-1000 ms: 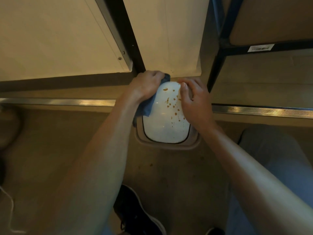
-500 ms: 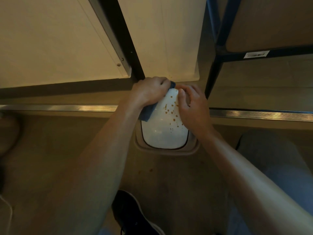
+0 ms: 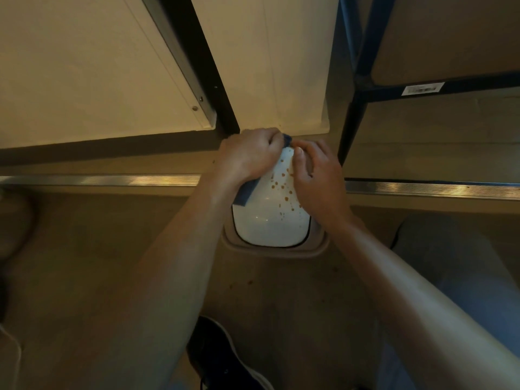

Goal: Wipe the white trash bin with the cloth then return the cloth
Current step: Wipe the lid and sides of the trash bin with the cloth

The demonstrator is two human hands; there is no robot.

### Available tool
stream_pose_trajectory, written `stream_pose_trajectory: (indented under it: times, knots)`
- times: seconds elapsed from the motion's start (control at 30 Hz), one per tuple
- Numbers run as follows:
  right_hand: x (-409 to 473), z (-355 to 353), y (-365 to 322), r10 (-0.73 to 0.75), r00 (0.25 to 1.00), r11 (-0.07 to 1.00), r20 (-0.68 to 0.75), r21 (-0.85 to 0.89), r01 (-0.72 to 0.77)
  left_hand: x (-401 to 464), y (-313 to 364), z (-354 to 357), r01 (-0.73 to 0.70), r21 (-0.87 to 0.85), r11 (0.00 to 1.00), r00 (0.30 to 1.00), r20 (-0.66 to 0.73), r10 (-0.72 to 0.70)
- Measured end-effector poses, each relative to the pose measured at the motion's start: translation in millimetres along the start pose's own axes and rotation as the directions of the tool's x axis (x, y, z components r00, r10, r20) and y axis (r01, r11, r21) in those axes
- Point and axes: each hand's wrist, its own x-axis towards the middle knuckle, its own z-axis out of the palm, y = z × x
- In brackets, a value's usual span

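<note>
The white trash bin (image 3: pixel 264 223) stands on the floor below me, seen from above, its lid spattered with brown spots. My left hand (image 3: pixel 249 159) grips a blue cloth (image 3: pixel 246 194) against the lid's far left edge; a cloth corner shows past my knuckles at the top. My right hand (image 3: pixel 316 175) rests curled on the lid's right side, with its fingertips meeting the cloth at the far end. Both hands cover the lid's far half.
A beige base rim (image 3: pixel 315 250) frames the bin. A metal floor strip (image 3: pixel 427 188) runs across behind it. A black frame post (image 3: pixel 213 80) and white panels rise behind; a dark shelf leg (image 3: pixel 350 128) stands to the right. My dark shoe (image 3: pixel 222 358) is below.
Both hands have slid toward the far end of the lid and closer together. More of the near white lid is uncovered, and the cloth has bunched up under my left hand.
</note>
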Motion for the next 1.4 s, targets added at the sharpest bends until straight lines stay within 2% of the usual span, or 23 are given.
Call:
stream_pose_trajectory:
  times: [0.1,0.17,0.23,0.3,0.37,0.4,0.47,0.53,0.6,0.63,0.7,0.77,0.8,0.9,1.03,1.07,1.13,1.23,1.3,1.4]
  knots:
    - [0,1,1,0.005,1.0,1.0,-0.001,-0.002,-0.005,-31,-19,13,-0.242,0.008,0.97,0.946,-0.22,0.238]
    - [0,2,3,0.015,1.0,1.0,0.004,-0.01,-0.015,-41,-40,19,-0.281,-0.025,0.959,0.923,-0.281,0.263]
    - [1,2,5,0.023,1.0,0.999,0.01,-0.023,-0.022,-36,-44,14,-0.177,-0.166,0.97,0.962,-0.239,0.135]
    - [1,2,5,0.022,1.0,0.999,0.014,-0.034,-0.022,-19,-31,6,0.021,-0.267,0.963,0.991,-0.125,-0.056]
    - [2,2,4,0.027,1.0,0.999,0.016,-0.03,-0.026,-5,-14,-1,0.125,-0.178,0.976,0.99,-0.04,-0.134]
    - [1,1,4,0.028,1.0,0.999,0.015,-0.025,-0.027,-3,-9,-1,0.108,-0.11,0.988,0.993,-0.038,-0.113]
    - [0,1,3,0.019,1.0,1.0,0.017,-0.012,-0.019,-11,-8,5,-0.048,-0.049,0.998,0.992,-0.115,0.042]
    - [-1,1,2,0.015,1.0,1.0,0.021,0.003,-0.015,-29,-22,11,-0.224,-0.035,0.974,0.951,-0.226,0.211]
    - [0,1,2,0.024,0.999,1.0,0.024,-0.004,-0.024,-37,-38,13,-0.289,-0.082,0.954,0.931,-0.257,0.26]
    - [0,1,2,0.03,0.999,0.999,0.029,-0.012,-0.03,-36,-40,11,-0.251,-0.145,0.957,0.948,-0.237,0.212]
    - [1,1,3,0.037,0.999,0.999,0.031,-0.019,-0.036,-22,-32,4,-0.055,-0.251,0.967,0.992,-0.122,0.024]
    - [0,1,3,0.036,0.999,0.999,0.026,-0.02,-0.035,-4,-16,-4,0.11,-0.171,0.979,0.993,-0.012,-0.114]
    - [0,1,3,0.031,0.999,0.999,0.021,-0.023,-0.031,2,-8,-5,0.125,-0.082,0.989,0.992,0.005,-0.125]
    - [0,0,2,0.01,1.0,1.0,0.012,-0.019,-0.01,0,7,1,-0.03,0.043,0.999,0.999,-0.043,0.032]
    - [-1,0,4,0.025,0.999,0.999,0.02,-0.031,-0.024,-22,-18,5,-0.236,-0.052,0.97,0.958,-0.181,0.223]
    - [0,0,5,0.038,0.999,0.998,0.024,-0.041,-0.037,-23,-24,3,-0.233,-0.103,0.967,0.96,-0.185,0.212]
    - [0,1,4,0.057,0.998,0.997,0.035,-0.054,-0.055,-17,-23,-2,-0.107,-0.172,0.979,0.989,-0.115,0.088]
    - [0,0,4,0.069,0.997,0.994,0.04,-0.083,-0.065,0,-5,-5,0.09,-0.062,0.994,0.996,0.004,-0.09]
    - [1,0,3,0.07,0.997,0.994,0.032,-0.088,-0.067,4,4,-4,0.059,-0.009,0.998,0.998,-0.003,-0.059]
    - [0,0,2,0.033,0.999,0.995,0.01,-0.092,-0.032,-12,-2,2,-0.144,-0.025,0.989,0.983,-0.115,0.141]
